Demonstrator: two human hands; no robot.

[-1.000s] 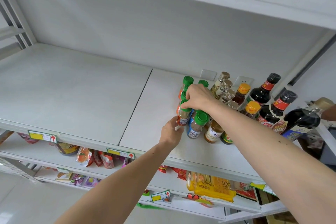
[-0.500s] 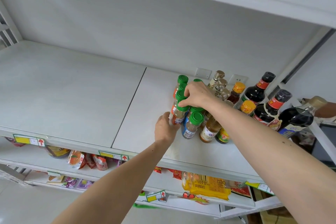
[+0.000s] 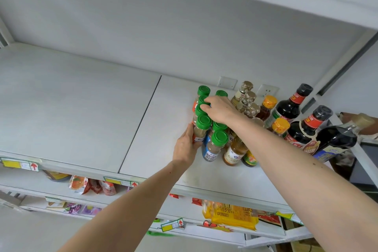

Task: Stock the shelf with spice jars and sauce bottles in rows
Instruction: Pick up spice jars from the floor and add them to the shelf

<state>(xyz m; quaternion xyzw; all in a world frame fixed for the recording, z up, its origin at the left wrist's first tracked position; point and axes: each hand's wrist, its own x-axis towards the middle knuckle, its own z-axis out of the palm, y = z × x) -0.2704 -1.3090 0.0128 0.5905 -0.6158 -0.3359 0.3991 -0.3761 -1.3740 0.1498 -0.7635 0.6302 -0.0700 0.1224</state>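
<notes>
Green-capped spice jars stand in two rows on the right half of the white shelf [image 3: 81,118]. My left hand [image 3: 185,147] grips the front jar of the left row [image 3: 201,129] low on its body, fingers along its left side and thumb under its front. My right hand [image 3: 221,109] lies over the jars behind, fingertips resting on their green caps. A blue-labelled jar [image 3: 214,145] stands at the front of the second row. To the right stand gold-capped bottles [image 3: 243,92], yellow-capped bottles [image 3: 270,102] and dark sauce bottles [image 3: 292,106].
A dark bottle [image 3: 335,141] tilts at the shelf's right end beside the upright post. Wall sockets [image 3: 227,83] sit behind the jars. The shelf's left half is bare. Snack packets [image 3: 229,215] fill the lower shelves, with price tags [image 3: 20,164] on the front edge.
My left hand has moved up from beside the front-left jar and closed on it. My right hand stays on the caps. The camera has shifted slightly.
</notes>
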